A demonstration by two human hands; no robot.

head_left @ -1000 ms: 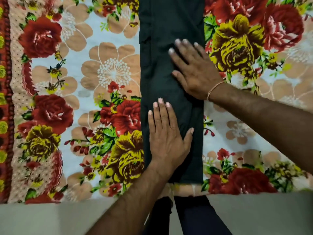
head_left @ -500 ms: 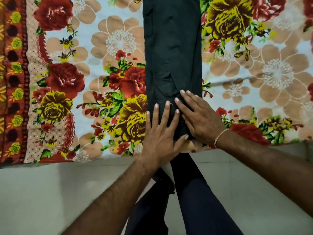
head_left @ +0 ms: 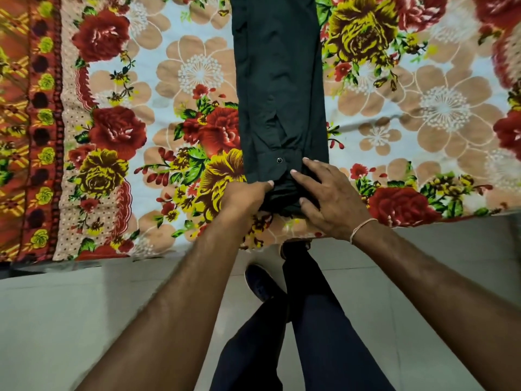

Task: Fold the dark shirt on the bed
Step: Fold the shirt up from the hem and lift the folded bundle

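Note:
The dark shirt (head_left: 277,88) lies on the bed as a long narrow strip, running from the near edge up out of the top of the view. A small button shows near its near end. My left hand (head_left: 244,196) grips the near left corner of the shirt, fingers curled under the cloth. My right hand (head_left: 329,198) holds the near right corner, thumb and fingers pinching the hem. The near end is bunched and slightly lifted between the two hands.
The bed is covered by a floral sheet (head_left: 146,153) in red, yellow and beige, with an orange patterned border at the left. Its near edge runs across the middle of the view. Below lie pale floor tiles (head_left: 84,320), my dark trousers (head_left: 315,334) and one shoe (head_left: 260,280).
Both hands slid down the shirt from flat pressing at its middle to the near end, then closed on its two corners. The view tilted down toward the floor.

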